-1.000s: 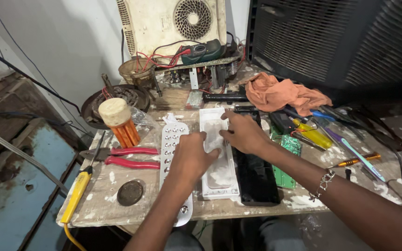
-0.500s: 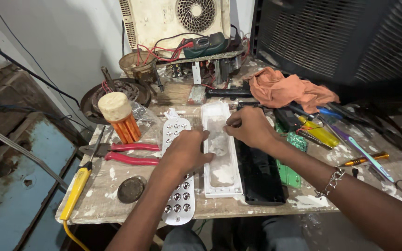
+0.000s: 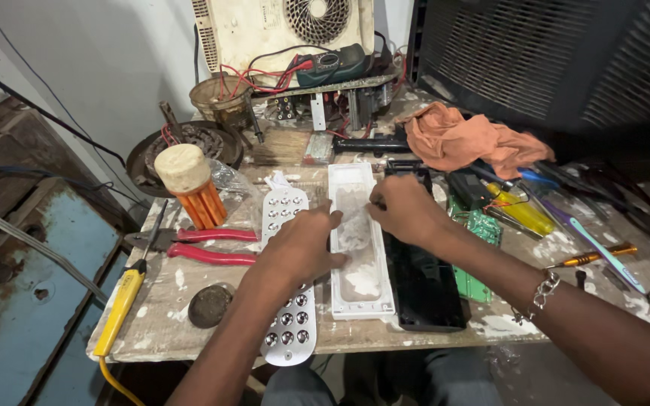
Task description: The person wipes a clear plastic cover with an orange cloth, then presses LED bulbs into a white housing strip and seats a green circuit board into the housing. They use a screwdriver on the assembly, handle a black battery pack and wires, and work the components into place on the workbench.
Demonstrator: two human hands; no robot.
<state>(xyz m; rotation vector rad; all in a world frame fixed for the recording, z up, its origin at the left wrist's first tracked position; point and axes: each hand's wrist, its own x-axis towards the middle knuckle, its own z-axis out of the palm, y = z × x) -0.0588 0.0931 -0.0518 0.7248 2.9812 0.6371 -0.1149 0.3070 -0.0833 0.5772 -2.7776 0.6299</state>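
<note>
We count two hands at work: left hand lies flat, fingers spread, across one white button pad and touches the left rim of one long white tray; its grip holds nothing. Right hand rests on the tray's right rim near the far end, fingers curled; whether that grip pinches the rim we cannot tell. The tray lies lengthwise mid-table, running to the near edge, with pale residue inside. One black case touches its right side; one green circuit board lies beyond that.

The table is paint-spattered wood against a grey wall. Left side: one pair of red-handled pliers, one yellow soldering iron at the left edge, one orange-bodied jar. Far right: one orange rag, several screwdrivers.
</note>
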